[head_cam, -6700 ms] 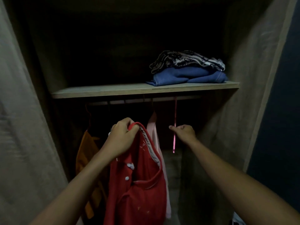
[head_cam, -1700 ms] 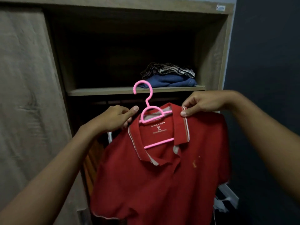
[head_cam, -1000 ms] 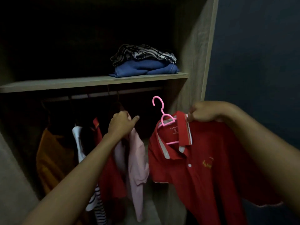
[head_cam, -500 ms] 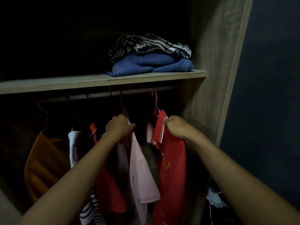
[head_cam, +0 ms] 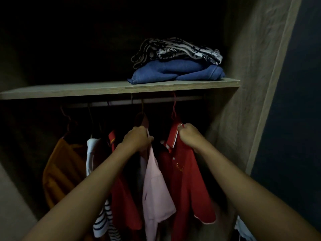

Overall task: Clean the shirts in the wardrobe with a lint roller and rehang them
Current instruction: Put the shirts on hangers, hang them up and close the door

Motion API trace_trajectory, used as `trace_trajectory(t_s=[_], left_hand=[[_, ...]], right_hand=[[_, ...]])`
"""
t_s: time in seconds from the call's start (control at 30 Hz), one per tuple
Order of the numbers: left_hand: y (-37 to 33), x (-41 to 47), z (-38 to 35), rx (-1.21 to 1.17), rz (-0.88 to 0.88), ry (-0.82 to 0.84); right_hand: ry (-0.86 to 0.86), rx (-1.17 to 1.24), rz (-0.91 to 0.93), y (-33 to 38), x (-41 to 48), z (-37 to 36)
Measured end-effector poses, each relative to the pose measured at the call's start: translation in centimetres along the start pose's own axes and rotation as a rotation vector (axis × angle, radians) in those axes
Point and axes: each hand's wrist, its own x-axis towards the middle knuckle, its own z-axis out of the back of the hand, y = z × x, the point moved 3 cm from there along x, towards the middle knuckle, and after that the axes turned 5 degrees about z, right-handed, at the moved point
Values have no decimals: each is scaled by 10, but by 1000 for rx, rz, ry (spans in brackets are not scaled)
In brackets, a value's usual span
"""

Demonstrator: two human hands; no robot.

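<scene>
A red polo shirt (head_cam: 184, 173) hangs at the right end of the wardrobe rail (head_cam: 156, 101) on a pink hanger (head_cam: 174, 108) whose hook is over the rail. My right hand (head_cam: 188, 136) pinches the shirt's collar. My left hand (head_cam: 137, 140) grips the shoulder of a pale pink shirt (head_cam: 156, 185) hanging just to the left. Further left hang another red shirt (head_cam: 123, 192), a white and striped garment (head_cam: 100, 220) and an orange one (head_cam: 60, 171). No lint roller is in view.
A wooden shelf (head_cam: 86, 89) runs above the rail, holding a folded blue garment (head_cam: 177, 72) with a black-and-white patterned one (head_cam: 178, 49) on top. The wardrobe's right side panel (head_cam: 246, 84) stands close to the red shirt. A dark wall (head_cam: 298, 101) lies beyond.
The red polo went from held out in front of the wardrobe to hanging on the rail at the right. My left hand stayed on the pink shirt; the view moved closer.
</scene>
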Motion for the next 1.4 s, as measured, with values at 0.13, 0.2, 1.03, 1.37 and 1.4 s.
trace_trajectory(t_s=[0.13,0.2,1.03,1.37,1.4], left_hand=[[0,-3,2,-13,-20,-28],[0,-4,3,-10,-29,-45],[298,-200,139,-70,-282,-1172],[395,-158,97,-46,-253,-1044],[396,-156,96,-57,-251,-1062]], right_hand=[[10,-3,-12,-13,4,-11],[9,-19,-10,-17,6,-13],[459,66,298,80,-211,-371],[421,-167,59,36,-274,-483],[422,-188,35,31,-275,-490]])
